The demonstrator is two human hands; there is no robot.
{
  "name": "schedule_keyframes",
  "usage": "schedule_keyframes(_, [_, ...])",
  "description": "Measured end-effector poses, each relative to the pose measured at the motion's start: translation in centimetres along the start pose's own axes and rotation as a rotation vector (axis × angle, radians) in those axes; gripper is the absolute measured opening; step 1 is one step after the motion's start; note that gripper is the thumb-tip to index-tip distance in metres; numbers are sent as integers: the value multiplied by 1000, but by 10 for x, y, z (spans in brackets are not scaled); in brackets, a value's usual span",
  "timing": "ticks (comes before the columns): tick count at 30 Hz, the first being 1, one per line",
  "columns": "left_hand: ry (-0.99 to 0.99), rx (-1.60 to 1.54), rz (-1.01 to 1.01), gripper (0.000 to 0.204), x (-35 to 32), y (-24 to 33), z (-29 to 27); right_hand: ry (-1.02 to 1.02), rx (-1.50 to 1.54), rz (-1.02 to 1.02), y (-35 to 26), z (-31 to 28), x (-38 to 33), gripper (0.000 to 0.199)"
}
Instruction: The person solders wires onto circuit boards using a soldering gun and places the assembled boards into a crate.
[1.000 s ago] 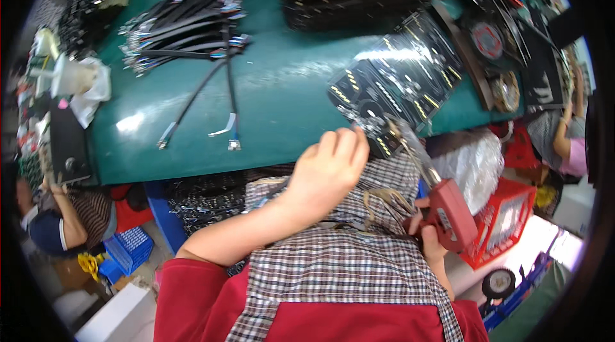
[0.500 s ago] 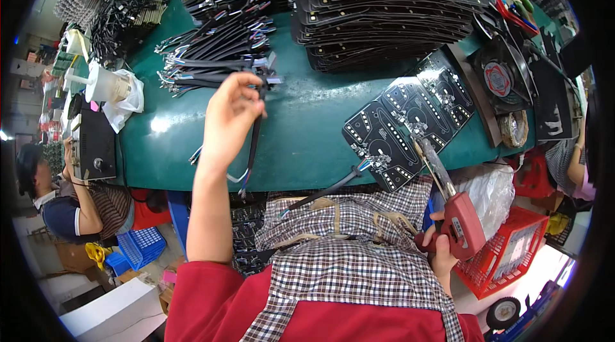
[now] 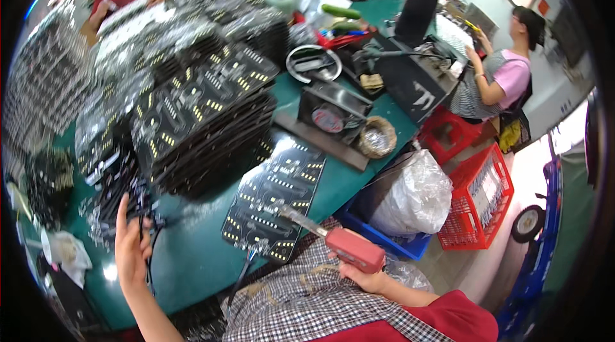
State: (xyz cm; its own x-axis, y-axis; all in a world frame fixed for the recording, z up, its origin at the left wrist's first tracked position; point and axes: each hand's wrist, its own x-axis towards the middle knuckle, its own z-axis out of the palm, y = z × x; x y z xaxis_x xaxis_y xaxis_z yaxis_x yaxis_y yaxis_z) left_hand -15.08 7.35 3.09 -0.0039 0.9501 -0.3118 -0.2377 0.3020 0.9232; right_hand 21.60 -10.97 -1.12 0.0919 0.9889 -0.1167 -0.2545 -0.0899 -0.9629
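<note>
Board (image 3: pixel 272 189) beyond right grip (image 3: pixel 363 275), clasping soldering iron (image 3: pixel 354 250); left grip (image 3: pixel 132 253) by cables (image 3: pixel 110 206), hold unclear.

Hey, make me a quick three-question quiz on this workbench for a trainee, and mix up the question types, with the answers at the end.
1. Which hand holds the red-handled tool?
2. True or false: a black cable runs from the near edge of the flat black board.
3. The tall stack to the left of that board is made of: A) black boards with rows of small pale parts; B) red crates; C) white bags.

Key: 1. The right hand. 2. True. 3. A.
</note>
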Motion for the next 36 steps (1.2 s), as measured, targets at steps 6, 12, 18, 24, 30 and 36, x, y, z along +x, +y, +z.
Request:
schedule_keyframes(6, [-138, -55, 276, 62, 24, 46, -58, 54, -10, -27, -17, 3, -4, 61])
schedule_keyframes(12, [-337, 104, 53, 76, 28, 48, -19, 58, 14, -9, -20, 2, -3, 60])
schedule_keyframes(18, [-353, -6, 248, 65, 29, 36, -46, 88, 64, -46, -25, -1, -14, 62])
schedule_keyframes(24, [-331, 586, 116, 18, -21, -11, 63, 136, 125, 69, -10, -12, 2, 64])
schedule_keyframes(30, [-245, 1031, 798, 17, -26, -54, 125, 112, -73, -146, -27, -10, 6, 38])
schedule_keyframes(36, [-87, 1060, 700, 13, -37, -80, 111, -54, -449, -329, -16, -11, 18, 57])
